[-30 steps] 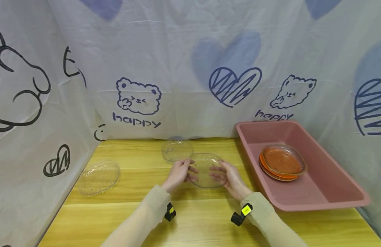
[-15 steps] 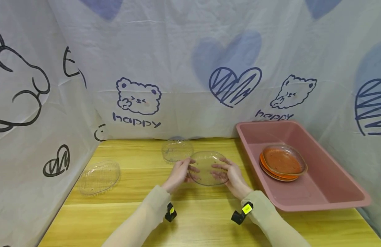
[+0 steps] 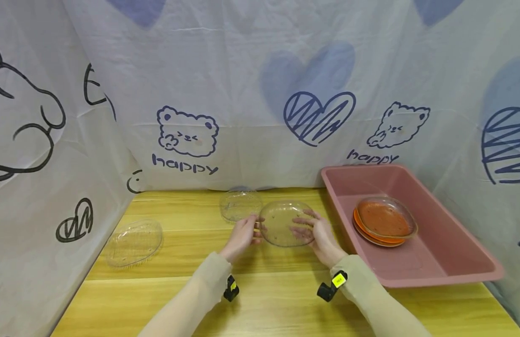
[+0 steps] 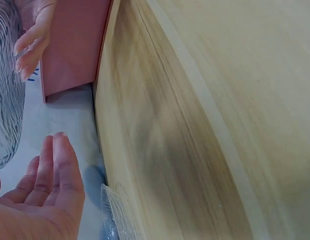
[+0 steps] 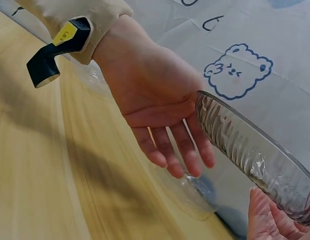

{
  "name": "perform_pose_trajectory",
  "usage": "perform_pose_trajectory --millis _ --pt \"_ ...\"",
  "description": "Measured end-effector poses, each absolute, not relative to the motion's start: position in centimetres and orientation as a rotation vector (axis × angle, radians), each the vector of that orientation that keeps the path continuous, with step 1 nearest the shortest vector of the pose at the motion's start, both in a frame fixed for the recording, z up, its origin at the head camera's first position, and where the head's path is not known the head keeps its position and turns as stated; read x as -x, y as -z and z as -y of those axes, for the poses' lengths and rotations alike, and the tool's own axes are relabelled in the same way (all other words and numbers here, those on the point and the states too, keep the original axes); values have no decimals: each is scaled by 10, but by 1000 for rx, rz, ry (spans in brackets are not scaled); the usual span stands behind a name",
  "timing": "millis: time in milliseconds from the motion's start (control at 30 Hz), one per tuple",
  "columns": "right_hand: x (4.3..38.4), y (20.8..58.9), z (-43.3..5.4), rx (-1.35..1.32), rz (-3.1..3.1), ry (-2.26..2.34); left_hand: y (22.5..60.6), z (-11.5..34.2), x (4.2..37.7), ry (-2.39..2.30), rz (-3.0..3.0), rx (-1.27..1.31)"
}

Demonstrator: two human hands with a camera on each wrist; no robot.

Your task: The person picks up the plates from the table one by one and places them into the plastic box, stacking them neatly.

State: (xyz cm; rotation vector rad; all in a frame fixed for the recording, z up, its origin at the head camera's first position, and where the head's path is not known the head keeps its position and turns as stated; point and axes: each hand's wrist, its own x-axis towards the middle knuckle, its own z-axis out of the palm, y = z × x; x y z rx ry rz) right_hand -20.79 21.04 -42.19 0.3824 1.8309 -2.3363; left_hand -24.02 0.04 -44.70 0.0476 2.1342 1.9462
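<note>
A clear ribbed plate (image 3: pixel 284 228) is up above the wooden table, tilted between both hands. My right hand (image 3: pixel 325 242) holds its right side, with the fingers spread underneath and showing through it. Beside the plate's left edge is my left hand (image 3: pixel 241 236), its fingers extended. The left wrist view shows a gap between the straight left fingers (image 4: pixel 67 165) and the ribbed plate (image 4: pixel 5 95). In the right wrist view the plate's near rim (image 5: pixel 255 131) comes right up to the left palm (image 5: pixel 155 95); the right hand (image 5: pixel 272 217) supports the far end.
A pink tub (image 3: pixel 445 262) stands on the right, holding orange plates (image 3: pixel 361 229) stacked under a clear plate (image 3: pixel 386 217). Two more clear dishes lie on the table: one at the back (image 3: pixel 241 206), one at the left (image 3: pixel 135 243). A printed curtain (image 3: pixel 251 140) closes off the back.
The plate has moved up and to the right with my right hand. My left fingers, earlier behind the plate's left side, now show mostly outside its edge.
</note>
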Motion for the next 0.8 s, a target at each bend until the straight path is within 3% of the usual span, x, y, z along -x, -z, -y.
perform_pose_trajectory --millis 800 --pt "219 375 -264 -386 -1887 2442 426 -44 233 -1702 -2447 -393"
